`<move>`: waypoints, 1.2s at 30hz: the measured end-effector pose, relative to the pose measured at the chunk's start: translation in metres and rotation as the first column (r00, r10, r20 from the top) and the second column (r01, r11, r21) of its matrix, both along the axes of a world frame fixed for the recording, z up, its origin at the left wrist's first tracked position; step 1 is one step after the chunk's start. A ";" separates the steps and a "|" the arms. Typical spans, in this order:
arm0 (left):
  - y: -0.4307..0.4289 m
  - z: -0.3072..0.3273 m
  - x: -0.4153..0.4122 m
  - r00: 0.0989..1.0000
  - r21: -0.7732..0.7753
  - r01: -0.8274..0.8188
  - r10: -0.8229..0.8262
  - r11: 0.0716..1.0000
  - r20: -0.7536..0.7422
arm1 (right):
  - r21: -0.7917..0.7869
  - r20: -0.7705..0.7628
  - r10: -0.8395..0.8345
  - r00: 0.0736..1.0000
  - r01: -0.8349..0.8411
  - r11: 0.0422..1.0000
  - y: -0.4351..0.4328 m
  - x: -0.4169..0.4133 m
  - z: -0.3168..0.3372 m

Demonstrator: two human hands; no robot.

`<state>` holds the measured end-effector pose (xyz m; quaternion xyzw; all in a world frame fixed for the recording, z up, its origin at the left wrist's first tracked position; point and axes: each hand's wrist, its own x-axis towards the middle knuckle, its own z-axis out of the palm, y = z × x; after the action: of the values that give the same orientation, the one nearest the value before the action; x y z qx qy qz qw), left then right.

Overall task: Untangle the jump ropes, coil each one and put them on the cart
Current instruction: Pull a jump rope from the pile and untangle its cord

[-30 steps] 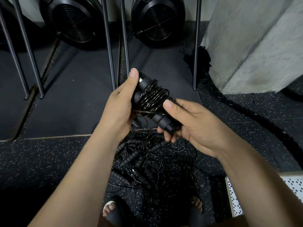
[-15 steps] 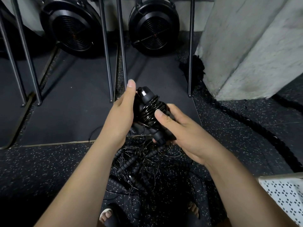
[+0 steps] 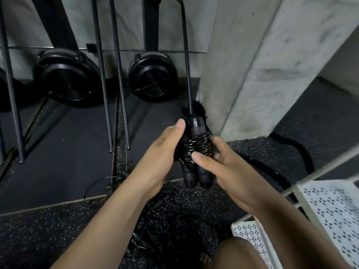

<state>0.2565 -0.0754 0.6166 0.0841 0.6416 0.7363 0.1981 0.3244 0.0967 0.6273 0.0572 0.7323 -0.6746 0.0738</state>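
Resting between both hands (image 3: 194, 162): coiled jump rope (image 3: 197, 152)

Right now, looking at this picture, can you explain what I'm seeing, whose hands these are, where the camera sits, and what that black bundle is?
The camera is worn on a person's head and looks down at their own two bare hands. The left hand and right hand together hold a jump rope: its thin cord is wound around its two black handles, which sit side by side. Below, on the speckled floor, lies a tangled pile of more ropes. At lower right is the white perforated cart where the coiled ropes go. Behind are two round black fan wheels, metal bars and a concrete pillar.
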 end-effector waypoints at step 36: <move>0.293 0.193 0.213 0.439 -0.406 0.129 -0.419 0.905 -0.795 | 0.114 -0.077 -0.513 0.855 0.519 0.847 0.269 0.269 0.254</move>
<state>0.4694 0.2173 0.8092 0.5176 0.7283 0.4483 -0.0248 0.5935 0.3659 0.8814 0.2417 0.7340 -0.6212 -0.1300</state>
